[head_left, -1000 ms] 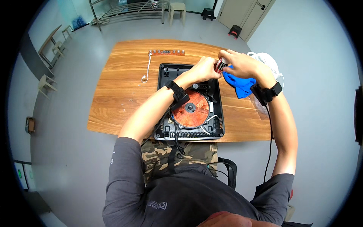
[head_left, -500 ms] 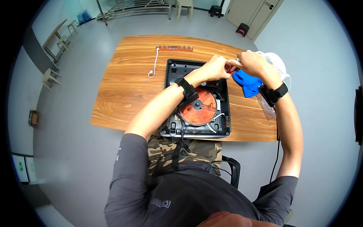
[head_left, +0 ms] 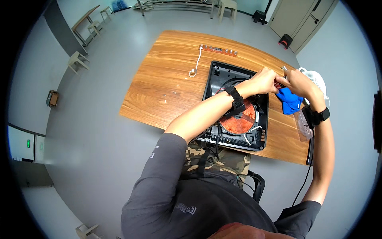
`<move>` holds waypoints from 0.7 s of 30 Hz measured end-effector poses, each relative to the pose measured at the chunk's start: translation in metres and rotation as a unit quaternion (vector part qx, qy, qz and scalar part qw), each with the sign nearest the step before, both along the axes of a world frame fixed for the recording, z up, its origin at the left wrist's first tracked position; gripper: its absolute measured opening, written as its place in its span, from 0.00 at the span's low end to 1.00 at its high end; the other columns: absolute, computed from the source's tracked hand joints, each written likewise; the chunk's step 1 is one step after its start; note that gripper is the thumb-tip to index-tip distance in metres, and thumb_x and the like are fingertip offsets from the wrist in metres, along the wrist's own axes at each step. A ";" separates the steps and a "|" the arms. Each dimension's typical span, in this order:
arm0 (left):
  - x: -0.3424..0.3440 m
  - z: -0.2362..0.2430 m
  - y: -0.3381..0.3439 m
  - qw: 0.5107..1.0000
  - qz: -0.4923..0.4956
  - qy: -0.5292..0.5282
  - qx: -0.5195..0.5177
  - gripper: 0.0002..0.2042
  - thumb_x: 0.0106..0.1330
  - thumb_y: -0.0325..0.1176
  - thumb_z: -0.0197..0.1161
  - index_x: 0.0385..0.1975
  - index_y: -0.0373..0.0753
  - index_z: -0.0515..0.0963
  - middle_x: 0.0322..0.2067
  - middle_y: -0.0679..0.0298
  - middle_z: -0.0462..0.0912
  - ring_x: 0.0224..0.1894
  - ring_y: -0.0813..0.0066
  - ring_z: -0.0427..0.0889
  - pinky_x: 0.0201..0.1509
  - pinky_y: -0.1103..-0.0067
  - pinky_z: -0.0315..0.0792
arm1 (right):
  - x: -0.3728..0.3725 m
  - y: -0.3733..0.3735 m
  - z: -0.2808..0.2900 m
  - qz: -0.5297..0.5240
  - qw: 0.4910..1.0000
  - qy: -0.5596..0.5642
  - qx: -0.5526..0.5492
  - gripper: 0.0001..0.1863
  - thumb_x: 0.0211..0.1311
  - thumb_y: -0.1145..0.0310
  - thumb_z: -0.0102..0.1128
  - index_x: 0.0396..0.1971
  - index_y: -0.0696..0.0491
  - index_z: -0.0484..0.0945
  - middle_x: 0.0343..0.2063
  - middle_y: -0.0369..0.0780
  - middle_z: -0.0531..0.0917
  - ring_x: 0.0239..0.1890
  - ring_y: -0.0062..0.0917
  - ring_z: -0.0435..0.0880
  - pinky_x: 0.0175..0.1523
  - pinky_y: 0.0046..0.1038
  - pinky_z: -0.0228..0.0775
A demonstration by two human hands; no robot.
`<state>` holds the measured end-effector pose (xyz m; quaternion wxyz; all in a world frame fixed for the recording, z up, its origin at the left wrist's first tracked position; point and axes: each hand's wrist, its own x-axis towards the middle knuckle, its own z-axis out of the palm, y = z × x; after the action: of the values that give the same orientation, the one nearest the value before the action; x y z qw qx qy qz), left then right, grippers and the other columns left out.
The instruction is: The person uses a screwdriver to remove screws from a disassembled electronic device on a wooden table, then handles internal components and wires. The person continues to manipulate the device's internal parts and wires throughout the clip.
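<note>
My left hand (head_left: 264,81) and my right hand (head_left: 298,82) meet above the far right corner of an opened induction cooker (head_left: 208,89). Their closed fingers grip a small red-and-dark object (head_left: 280,85) between them, mostly covered, so its kind stays unclear. Under my left wrist lies the cooker's round copper coil (head_left: 243,123), partly hidden by the forearm. White leads (head_left: 257,128) stick up beside the coil. A crumpled blue cloth (head_left: 290,101) rests just below my right hand. Both wrists wear black straps with dark devices.
A narrow circuit board (head_left: 218,49) with a white cable (head_left: 197,63) lies at the wooden table's (head_left: 159,79) far side. Small bits are scattered at left. A white fan (head_left: 317,81) and a clear plastic bag (head_left: 303,126) are at right. Stools (head_left: 76,60) stand beyond.
The whole view has swung, so the table and cooker sit farther right in the picture. My hands stay together at the cooker's far right corner, fingers still closed on the small object.
</note>
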<state>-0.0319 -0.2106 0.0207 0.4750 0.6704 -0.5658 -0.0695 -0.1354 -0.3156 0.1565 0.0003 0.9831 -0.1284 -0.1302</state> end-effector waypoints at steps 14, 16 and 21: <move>0.071 0.013 0.106 0.997 -0.034 0.044 0.054 0.16 0.64 0.37 0.72 0.47 0.35 0.85 0.44 0.58 0.89 0.47 0.71 0.87 0.52 0.74 0.80 | 0.008 -0.003 -0.004 -0.005 0.997 -0.015 0.072 0.25 0.70 0.53 0.62 0.28 0.65 0.80 0.22 0.53 0.84 0.26 0.45 0.86 0.33 0.39 0.78; 0.107 0.002 0.161 0.997 0.009 0.061 0.048 0.12 0.66 0.35 0.70 0.46 0.38 0.85 0.42 0.63 0.89 0.42 0.77 0.86 0.49 0.76 0.80 | 0.008 -0.011 -0.010 -0.015 0.999 -0.022 0.040 0.28 0.72 0.52 0.60 0.26 0.66 0.79 0.18 0.49 0.83 0.19 0.33 0.86 0.24 0.34 0.75; 0.168 -0.066 0.273 0.941 0.209 -0.027 0.263 0.10 0.58 0.32 0.74 0.38 0.37 0.88 0.35 0.57 0.90 0.39 0.68 0.89 0.47 0.73 0.82 | 0.020 -0.035 -0.040 0.070 0.994 -0.081 -0.013 0.26 0.68 0.51 0.63 0.34 0.66 0.77 0.27 0.54 0.85 0.27 0.47 0.87 0.34 0.40 0.78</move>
<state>0.1360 0.0620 -0.0457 0.2701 0.8762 -0.3871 -0.0971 -0.1153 -0.3503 0.1162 0.0118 0.9969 -0.0602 -0.0485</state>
